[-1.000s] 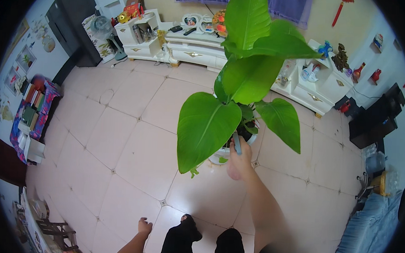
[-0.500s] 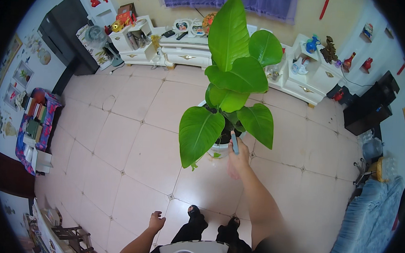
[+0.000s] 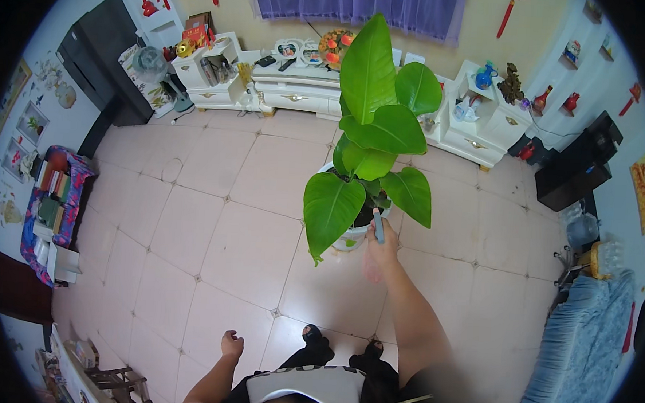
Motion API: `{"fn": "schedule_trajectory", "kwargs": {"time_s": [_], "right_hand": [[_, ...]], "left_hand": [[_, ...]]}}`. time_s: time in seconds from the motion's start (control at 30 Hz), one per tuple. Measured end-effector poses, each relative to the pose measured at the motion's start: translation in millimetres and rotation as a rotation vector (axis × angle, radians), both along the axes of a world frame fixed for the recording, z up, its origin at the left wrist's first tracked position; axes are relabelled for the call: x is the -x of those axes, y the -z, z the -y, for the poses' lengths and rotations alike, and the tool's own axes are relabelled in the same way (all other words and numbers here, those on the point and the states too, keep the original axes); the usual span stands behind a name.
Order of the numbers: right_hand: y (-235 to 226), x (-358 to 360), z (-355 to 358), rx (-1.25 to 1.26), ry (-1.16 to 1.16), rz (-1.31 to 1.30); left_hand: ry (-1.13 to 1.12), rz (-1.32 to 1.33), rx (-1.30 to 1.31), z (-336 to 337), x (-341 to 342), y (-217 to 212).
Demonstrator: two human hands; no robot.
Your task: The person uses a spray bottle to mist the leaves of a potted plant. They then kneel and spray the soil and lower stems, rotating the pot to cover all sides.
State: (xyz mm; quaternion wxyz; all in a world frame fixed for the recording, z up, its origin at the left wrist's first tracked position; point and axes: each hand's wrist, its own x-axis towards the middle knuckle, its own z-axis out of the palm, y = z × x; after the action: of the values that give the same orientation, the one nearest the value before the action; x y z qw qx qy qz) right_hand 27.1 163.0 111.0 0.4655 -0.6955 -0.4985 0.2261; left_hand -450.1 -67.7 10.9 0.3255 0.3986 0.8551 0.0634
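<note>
Right grip (image 3: 381, 242) holds grey tool (image 3: 379, 226) by five-o'clock rim of white pot (image 3: 341, 240); left grip (image 3: 232, 344), half-uncurled, hangs over floor (image 3: 246, 245), seven o'clock.

the right hand (image 3: 383, 247) grips a slim grey-blue tool (image 3: 379, 228) at the near side of a white pot (image 3: 344, 241) holding a broad-leaved green plant (image 3: 373, 135). the left hand (image 3: 232, 345) hangs well apart, fingers loosely bent, over pale pink tiles (image 3: 244, 237). beyond stand a white cabinet (image 3: 299, 99) and a purple curtain (image 3: 358, 6).
</note>
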Motion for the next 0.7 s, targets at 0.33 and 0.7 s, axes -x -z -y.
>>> {"fn": "schedule_trajectory", "kwargs": {"time_s": [0.33,0.7], "right_hand": [[-7,3,9,0.045,0.039,0.092],[-8,4,19,-0.046,-0.009,0.019]], "left_hand": [[0.096,-0.004,-0.142,-13,6,12],[0.079,0.077,-0.072,-16,-18,3]]}}
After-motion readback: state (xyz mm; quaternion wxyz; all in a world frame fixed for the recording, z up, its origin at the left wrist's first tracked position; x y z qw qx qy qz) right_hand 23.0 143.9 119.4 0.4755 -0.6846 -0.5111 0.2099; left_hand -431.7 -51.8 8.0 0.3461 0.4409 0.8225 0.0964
